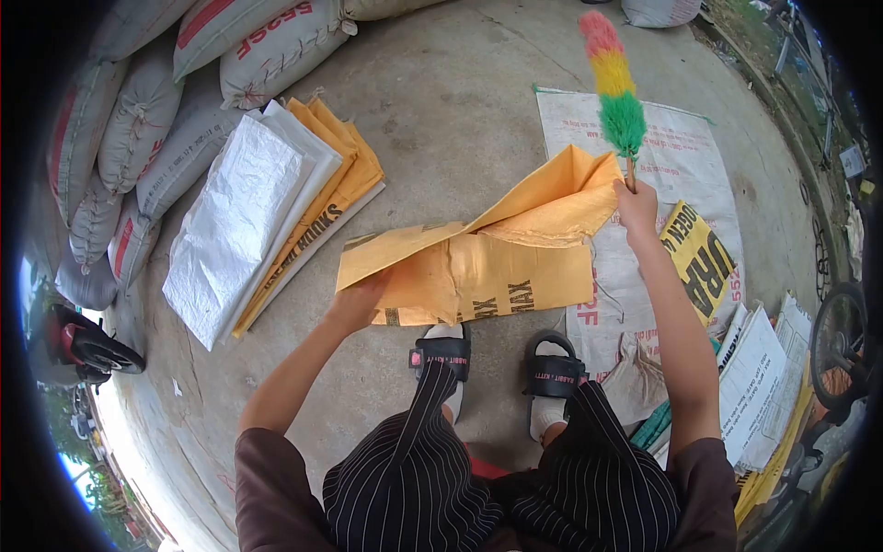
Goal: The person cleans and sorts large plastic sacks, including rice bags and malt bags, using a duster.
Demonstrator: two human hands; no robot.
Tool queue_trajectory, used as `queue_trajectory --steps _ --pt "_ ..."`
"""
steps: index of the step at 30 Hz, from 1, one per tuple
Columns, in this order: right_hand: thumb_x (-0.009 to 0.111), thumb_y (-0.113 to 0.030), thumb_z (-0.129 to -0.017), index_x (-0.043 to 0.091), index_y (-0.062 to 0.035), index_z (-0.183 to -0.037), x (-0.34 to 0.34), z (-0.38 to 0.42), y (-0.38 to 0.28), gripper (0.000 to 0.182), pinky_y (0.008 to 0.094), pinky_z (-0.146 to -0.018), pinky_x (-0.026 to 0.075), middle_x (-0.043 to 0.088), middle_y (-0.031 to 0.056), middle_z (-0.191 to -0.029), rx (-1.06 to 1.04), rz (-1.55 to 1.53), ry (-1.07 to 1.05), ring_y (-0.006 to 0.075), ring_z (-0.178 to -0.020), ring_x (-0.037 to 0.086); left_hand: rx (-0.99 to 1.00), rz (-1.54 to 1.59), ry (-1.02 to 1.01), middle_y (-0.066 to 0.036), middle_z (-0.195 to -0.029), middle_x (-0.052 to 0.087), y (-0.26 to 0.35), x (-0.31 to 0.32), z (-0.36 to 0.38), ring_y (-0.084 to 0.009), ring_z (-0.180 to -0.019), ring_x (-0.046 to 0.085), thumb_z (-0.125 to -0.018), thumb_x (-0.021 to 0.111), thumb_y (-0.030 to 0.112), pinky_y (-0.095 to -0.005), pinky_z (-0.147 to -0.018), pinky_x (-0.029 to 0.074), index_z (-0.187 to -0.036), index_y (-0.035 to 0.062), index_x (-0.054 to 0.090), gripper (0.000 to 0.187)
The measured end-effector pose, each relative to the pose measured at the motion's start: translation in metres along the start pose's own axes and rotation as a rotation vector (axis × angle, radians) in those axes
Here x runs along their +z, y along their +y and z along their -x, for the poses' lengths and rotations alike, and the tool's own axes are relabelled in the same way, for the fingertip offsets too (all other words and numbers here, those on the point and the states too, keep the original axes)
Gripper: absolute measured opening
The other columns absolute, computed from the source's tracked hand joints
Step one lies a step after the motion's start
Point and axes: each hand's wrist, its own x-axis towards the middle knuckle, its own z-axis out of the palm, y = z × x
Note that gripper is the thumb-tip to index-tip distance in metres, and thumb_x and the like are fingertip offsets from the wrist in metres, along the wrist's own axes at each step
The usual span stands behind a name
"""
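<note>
A yellow woven sack [538, 267] with dark lettering is spread between my hands, its right end lifted and gaping. My left hand [363, 302] is closed on the sack's lower left edge, some fingers hidden behind the fabric. Upright in my right hand [636, 207] is a feather duster [613, 87], banded pink, yellow and green, gripped by its thin handle. The sack's upper right corner meets that same hand at the fingers.
Left of me lies a stack of folded white and yellow sacks [244, 221]. Filled sacks [138, 129] are piled behind it. A flattened white sack [671, 152] lies at right, with a yellow printed sack [694, 262] on it. More folded sacks [759, 396] and a wheel [837, 345] are at far right.
</note>
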Motion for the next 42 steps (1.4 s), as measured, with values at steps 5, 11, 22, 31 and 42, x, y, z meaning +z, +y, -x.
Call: queue_trajectory --steps 5,11,22,31,42 --pt "0.058 -0.028 -0.078 0.057 0.0012 -0.069 -0.081 -0.036 -0.082 0.03 0.0399 -0.057 0.04 0.057 0.0164 -0.063 -0.292 0.359 0.111 0.0305 -0.061 0.056 -0.128 -0.134 0.219 -0.01 -0.074 0.062 -0.05 -0.094 -0.039 -0.0276 -0.078 0.059 -0.068 0.055 0.006 -0.0374 -0.073 0.046 -0.075 0.0048 0.061 0.009" --pt "0.056 -0.03 -0.08 0.062 -0.0028 -0.083 -0.222 -0.075 -0.196 0.028 0.0432 -0.065 0.044 0.06 0.0207 -0.076 -0.622 0.585 0.519 0.0367 -0.076 0.058 -0.391 0.056 0.624 -0.017 -0.077 0.061 -0.064 -0.306 -0.072 -0.0344 -0.074 0.059 -0.068 0.054 0.004 -0.041 -0.067 0.048 -0.084 0.0041 0.063 0.019" --pt "0.053 -0.023 -0.08 0.063 -0.0153 -0.094 -0.375 0.003 -0.271 0.019 0.0434 -0.068 0.046 0.062 0.0138 -0.087 -0.535 0.931 0.871 0.0332 -0.081 0.059 0.227 -0.336 0.618 -0.009 -0.086 0.062 -0.035 -0.438 0.014 -0.0251 -0.099 0.053 -0.063 0.055 0.001 -0.0331 -0.087 0.041 -0.068 0.0038 0.064 0.01" --pt "0.054 -0.015 -0.077 0.064 -0.0135 -0.092 -0.382 0.084 -0.153 0.018 0.0418 -0.065 0.046 0.061 0.0166 -0.08 -0.407 1.025 0.694 0.0331 -0.077 0.059 0.585 -0.938 0.522 0.001 -0.128 0.047 -0.005 -0.284 0.098 -0.0091 -0.119 0.039 -0.068 0.054 0.016 -0.0304 -0.106 0.02 -0.084 0.0103 0.066 0.02" --pt "0.052 -0.013 -0.077 0.063 -0.0089 -0.083 -0.378 0.075 0.142 0.013 0.043 -0.059 0.044 0.06 0.0142 -0.074 -0.101 1.206 0.45 0.0328 -0.07 0.058 -0.572 0.797 0.712 -0.019 -0.128 0.041 0.044 -0.01 0.09 -0.0322 -0.114 0.045 -0.08 0.053 0.042 -0.047 -0.097 0.031 -0.118 0.0043 0.046 0.055"
